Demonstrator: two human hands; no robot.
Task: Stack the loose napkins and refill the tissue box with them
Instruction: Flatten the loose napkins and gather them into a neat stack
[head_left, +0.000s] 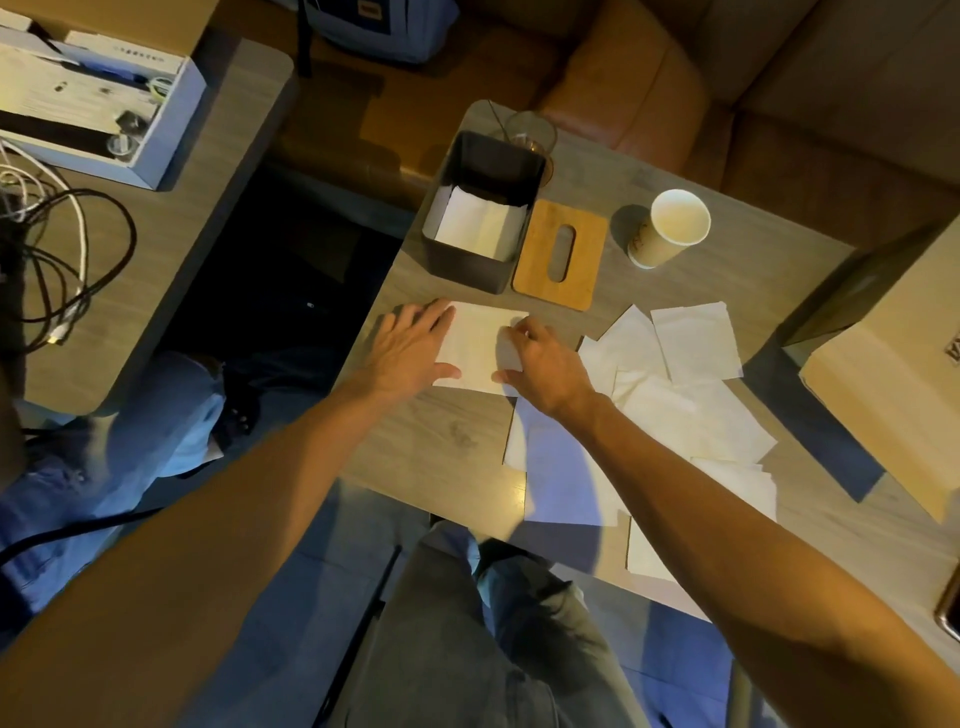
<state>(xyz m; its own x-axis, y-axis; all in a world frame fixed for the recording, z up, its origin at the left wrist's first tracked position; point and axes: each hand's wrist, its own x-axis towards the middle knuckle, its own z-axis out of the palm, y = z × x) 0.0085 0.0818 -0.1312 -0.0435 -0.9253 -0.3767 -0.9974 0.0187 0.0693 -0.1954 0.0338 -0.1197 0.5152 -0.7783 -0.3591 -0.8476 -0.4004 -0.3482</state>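
A small stack of white napkins (480, 345) lies on the wooden table (431, 441) just in front of the dark tissue box (475, 270). My left hand (410, 348) rests flat against the stack's left edge, fingers spread. My right hand (545, 366) touches its right edge with fingers curled at the corner. The box stands open with a few white napkins (480, 223) inside. Its bamboo lid (561, 254) with an oval slot lies flat beside the box on the right. Several loose napkins (685, 395) are scattered to the right of my right arm.
A paper cup (670, 226) stands right of the lid and a glass (530, 135) behind the box. A cardboard box (893, 395) sits at the table's right edge. On another table at the left are a white box (104, 98) and cables (62, 249).
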